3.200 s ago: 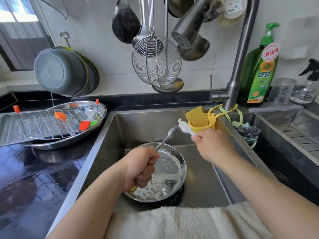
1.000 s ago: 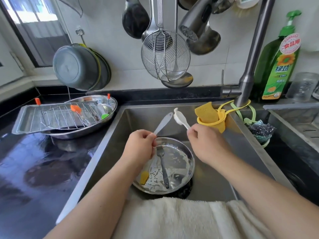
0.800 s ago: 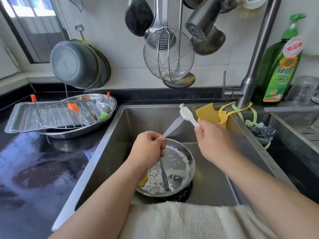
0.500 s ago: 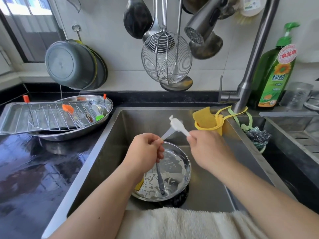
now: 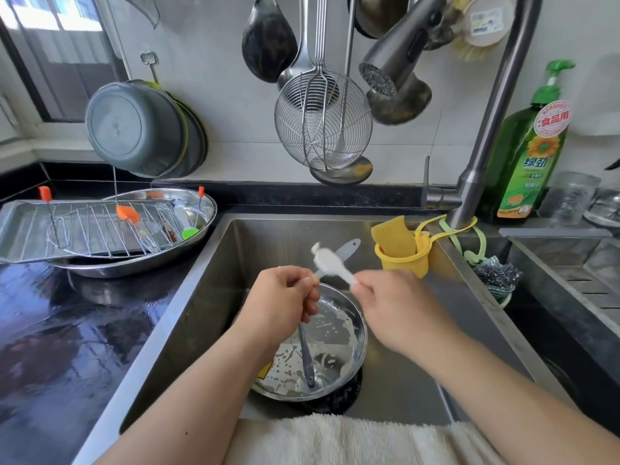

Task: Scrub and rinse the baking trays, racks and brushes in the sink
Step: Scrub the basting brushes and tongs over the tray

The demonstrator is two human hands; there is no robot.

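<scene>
Over the steel sink (image 5: 214,297), my left hand (image 5: 285,297) grips a grey-handled brush (image 5: 347,247). Its handle end points up and right, and its yellow head (image 5: 265,369) shows below my wrist. My right hand (image 5: 399,307) pinches a small white scrubbing brush (image 5: 330,263), blurred, with its head against the grey handle. Below both hands a round steel pan (image 5: 349,325) smeared with pale batter sits on the sink floor. A second grey utensil (image 5: 306,359) lies in it.
On the dark wet counter to the left, an oval steel dish (image 5: 141,268) holds a baking tray (image 5: 20,229), a wire rack (image 5: 100,226) and orange- and green-headed brushes. A yellow sponge holder (image 5: 404,256), scourer (image 5: 498,273), faucet (image 5: 483,146) and soap bottle (image 5: 533,146) stand right. A towel (image 5: 335,437) covers the front edge.
My right hand has moved the white brush up and back down along the grey handle. Both hands are now closer together. My left hand keeps its hold on the grey-handled brush.
</scene>
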